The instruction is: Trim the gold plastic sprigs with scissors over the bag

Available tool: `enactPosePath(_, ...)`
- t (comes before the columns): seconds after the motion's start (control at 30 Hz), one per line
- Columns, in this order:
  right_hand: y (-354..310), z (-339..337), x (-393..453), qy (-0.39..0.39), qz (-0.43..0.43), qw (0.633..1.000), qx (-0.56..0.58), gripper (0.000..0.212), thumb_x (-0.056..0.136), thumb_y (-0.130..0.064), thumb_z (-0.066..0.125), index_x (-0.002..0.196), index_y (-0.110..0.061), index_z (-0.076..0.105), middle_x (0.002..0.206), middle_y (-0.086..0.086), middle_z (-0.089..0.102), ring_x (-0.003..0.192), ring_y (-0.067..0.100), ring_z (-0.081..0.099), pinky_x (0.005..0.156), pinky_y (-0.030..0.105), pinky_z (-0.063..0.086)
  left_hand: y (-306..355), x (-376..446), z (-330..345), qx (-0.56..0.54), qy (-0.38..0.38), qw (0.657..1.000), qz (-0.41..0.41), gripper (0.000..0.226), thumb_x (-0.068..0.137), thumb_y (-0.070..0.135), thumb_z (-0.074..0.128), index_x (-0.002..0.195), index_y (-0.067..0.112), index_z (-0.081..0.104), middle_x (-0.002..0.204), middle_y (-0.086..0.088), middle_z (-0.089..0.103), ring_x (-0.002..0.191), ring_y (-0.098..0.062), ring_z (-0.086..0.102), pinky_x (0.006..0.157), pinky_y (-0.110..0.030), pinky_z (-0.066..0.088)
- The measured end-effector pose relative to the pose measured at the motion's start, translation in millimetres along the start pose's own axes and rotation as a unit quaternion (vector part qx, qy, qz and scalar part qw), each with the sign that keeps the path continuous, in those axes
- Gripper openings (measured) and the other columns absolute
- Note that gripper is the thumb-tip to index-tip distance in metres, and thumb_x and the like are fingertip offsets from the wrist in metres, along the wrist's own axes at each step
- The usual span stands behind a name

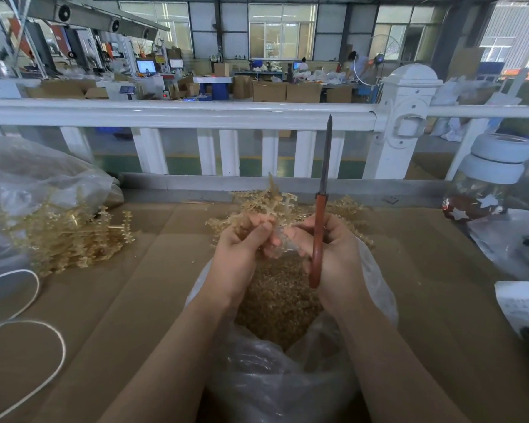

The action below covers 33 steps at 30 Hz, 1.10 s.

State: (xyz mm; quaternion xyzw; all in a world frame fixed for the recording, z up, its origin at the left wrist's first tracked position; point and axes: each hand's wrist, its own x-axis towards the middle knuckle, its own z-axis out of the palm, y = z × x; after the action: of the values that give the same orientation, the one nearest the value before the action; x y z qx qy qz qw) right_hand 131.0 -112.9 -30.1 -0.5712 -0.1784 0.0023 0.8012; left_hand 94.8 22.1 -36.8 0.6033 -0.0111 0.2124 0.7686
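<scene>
A clear plastic bag [287, 386] stands open nearest the worker, part-filled with gold trimmings, and both bare hands work directly above its mouth. The left hand [242, 251] pinches a gold plastic sprig [275, 203] by its lower stem, the branches fanning up just beyond the bag. The right hand [333, 254] is curled round the red handle of the scissors [319, 227], whose blades stand together and point straight up, away from the sprig; its fingertips also touch the stem the left hand holds. The step in hand looks like positioning between cuts. The next cut would call for tipping the blades down, opening them and setting them across the stem while the piece hangs over the bag. Left of the bag lies a heap of gold sprigs [68, 236] on the cardboard-covered bench [440, 300]. Beyond the bag, more sprigs [345, 206] lie piled before a white railing [177, 117].
</scene>
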Motion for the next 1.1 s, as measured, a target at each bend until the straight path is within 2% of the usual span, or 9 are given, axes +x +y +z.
enactPosePath(0.13,2,-2,0,-0.009,-0.007,1.000,-0.002,0.021,0.084,-0.003,0.076,0.088,-0.016,0.061,0.066,-0.007,0.066,0.054,0.001,0.058,0.049,0.012,0.045,2,-1,-3,0.010,-0.027,1.000,-0.005,0.005,0.088,0.006,0.069,0.092,0.002,0.069,0.068,0.001,0.066,0.061,-0.008,0.059,0.061,-0.020,0.049)
enactPosePath(0.2,3,-2,1,-0.008,-0.006,1.000,-0.002,0.020,0.084,-0.002,0.075,0.088,-0.014,0.060,0.068,-0.006,0.067,0.053,0.001,0.058,0.049,0.013,0.045,2,-2,-4,0.008,-0.042,0.999,-0.029,0.020,0.080,0.008,0.076,0.097,-0.002,0.072,0.071,0.002,0.070,0.061,-0.006,0.062,0.060,-0.018,0.049)
enactPosePath(0.33,3,-1,1,-0.011,-0.025,0.999,-0.031,0.020,0.085,-0.001,0.075,0.088,-0.014,0.061,0.066,-0.006,0.067,0.052,0.001,0.058,0.051,0.013,0.045,3,-1,-6,0.007,-0.044,0.997,-0.067,0.003,0.071,0.018,0.080,0.072,0.016,0.078,0.061,0.000,0.065,0.055,-0.008,0.059,0.058,-0.018,0.049)
enactPosePath(0.43,2,0,-1,-0.012,-0.035,0.998,-0.043,0.022,0.082,-0.007,0.079,0.089,-0.018,0.062,0.075,-0.002,0.071,0.054,0.000,0.059,0.054,0.014,0.046,2,0,-9,-0.023,-0.028,0.997,-0.070,0.008,0.073,0.018,0.079,0.066,0.016,0.075,0.063,-0.001,0.066,0.057,-0.010,0.060,0.059,-0.020,0.051)
enactPosePath(0.63,3,1,1,-0.029,-0.018,0.995,-0.090,0.018,0.082,-0.009,0.079,0.086,-0.018,0.064,0.061,-0.012,0.064,0.052,-0.002,0.058,0.053,0.011,0.044,0,2,-11,-0.068,-0.001,0.994,-0.090,0.020,0.078,0.019,0.078,0.086,0.002,0.073,0.096,-0.018,0.074,0.091,-0.030,0.070,0.081,-0.034,0.058)
enactPosePath(0.8,4,-2,1,-0.026,-0.003,0.998,-0.058,0.015,0.086,-0.004,0.075,0.090,-0.009,0.062,0.055,-0.009,0.062,0.045,0.001,0.057,0.047,0.011,0.043,4,0,-11,-0.059,-0.024,0.993,-0.095,0.026,0.067,0.025,0.088,0.085,0.010,0.078,0.095,-0.013,0.076,0.090,-0.024,0.073,0.077,-0.029,0.058)
enactPosePath(0.9,5,-3,2,-0.011,0.002,0.998,-0.058,0.017,0.086,-0.005,0.075,0.089,-0.015,0.062,0.056,-0.010,0.063,0.046,0.000,0.057,0.047,0.011,0.043,3,1,-10,-0.049,-0.012,0.994,-0.093,0.029,0.054,0.027,0.093,0.079,0.019,0.080,0.082,-0.008,0.076,0.078,-0.020,0.074,0.071,-0.027,0.057)
enactPosePath(1.0,7,-2,3,0.005,0.006,0.998,-0.069,0.019,0.084,-0.008,0.078,0.089,-0.019,0.063,0.065,-0.006,0.066,0.052,0.001,0.059,0.052,0.015,0.046,2,1,-10,-0.064,-0.006,0.993,-0.095,0.029,0.053,0.023,0.092,0.078,0.017,0.080,0.082,-0.010,0.076,0.078,-0.022,0.074,0.070,-0.028,0.058)
enactPosePath(1.1,8,-2,3,0.020,0.004,0.995,-0.096,0.021,0.081,-0.013,0.082,0.093,-0.015,0.064,0.080,0.002,0.073,0.070,0.015,0.070,0.066,0.024,0.056,2,1,-12,-0.055,-0.025,0.993,-0.100,0.031,0.059,0.017,0.091,0.087,0.013,0.079,0.088,-0.012,0.076,0.081,-0.022,0.074,0.071,-0.028,0.057)
